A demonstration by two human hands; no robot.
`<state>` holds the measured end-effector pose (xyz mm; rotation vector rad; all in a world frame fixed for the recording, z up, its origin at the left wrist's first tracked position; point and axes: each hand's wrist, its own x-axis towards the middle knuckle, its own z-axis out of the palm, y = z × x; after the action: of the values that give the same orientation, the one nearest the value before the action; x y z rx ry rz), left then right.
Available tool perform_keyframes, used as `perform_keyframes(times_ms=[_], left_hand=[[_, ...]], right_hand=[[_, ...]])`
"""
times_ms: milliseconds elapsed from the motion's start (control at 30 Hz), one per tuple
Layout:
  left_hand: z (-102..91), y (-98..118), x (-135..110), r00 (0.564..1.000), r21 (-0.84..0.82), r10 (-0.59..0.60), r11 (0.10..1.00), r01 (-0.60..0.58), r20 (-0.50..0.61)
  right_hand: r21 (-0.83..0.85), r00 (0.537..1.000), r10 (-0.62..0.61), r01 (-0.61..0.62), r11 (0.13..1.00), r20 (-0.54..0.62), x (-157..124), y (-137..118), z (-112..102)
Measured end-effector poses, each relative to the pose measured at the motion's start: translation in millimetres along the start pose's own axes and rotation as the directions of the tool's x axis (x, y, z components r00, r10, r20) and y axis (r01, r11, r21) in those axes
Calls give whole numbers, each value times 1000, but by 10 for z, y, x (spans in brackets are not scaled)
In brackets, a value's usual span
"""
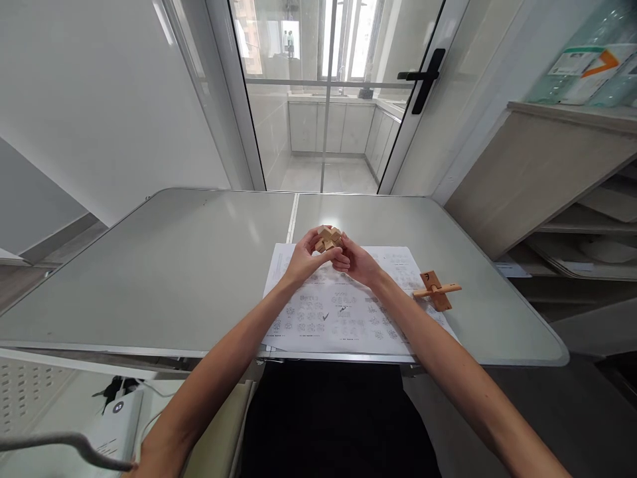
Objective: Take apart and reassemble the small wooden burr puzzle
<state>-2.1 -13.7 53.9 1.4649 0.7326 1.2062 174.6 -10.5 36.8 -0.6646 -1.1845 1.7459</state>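
Observation:
A small wooden interlocking puzzle [329,237], made of light blocky pieces, is held above the far part of a printed sheet. My left hand [307,257] wraps its left side, with the thumb along the near side. From the right, my right hand [354,257] grips it with bent fingers; some fingertips are hidden behind the pieces. Beneath both hands lies the white paper [298,325], covered with small line diagrams and a few handwritten ticks. To the right, a reddish-brown wooden cross-shaped piece [436,290] with a lighter rod through it rests at the paper's edge.
The grey folding table [199,279] has a seam across its middle. A glass door [323,133] with a black handle [423,79] stands behind it. Wooden shelving [557,166] with plastic bottles [592,66] is at right. A white power bank-like box [119,421] with cables sits lower left.

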Motion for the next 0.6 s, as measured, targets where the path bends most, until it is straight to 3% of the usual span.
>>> perform_keyframes(times_ms=[300,600], left_hand=[[-44,-25,-25,995,124,-100,987,101,-16],[-60,-181,16,987,196,-156,968,159,-29]], right_hand=[[-193,995,-39,20,981,-94,4,94,-27],[-455,963,-172,60,888,-208,9,194,42]])
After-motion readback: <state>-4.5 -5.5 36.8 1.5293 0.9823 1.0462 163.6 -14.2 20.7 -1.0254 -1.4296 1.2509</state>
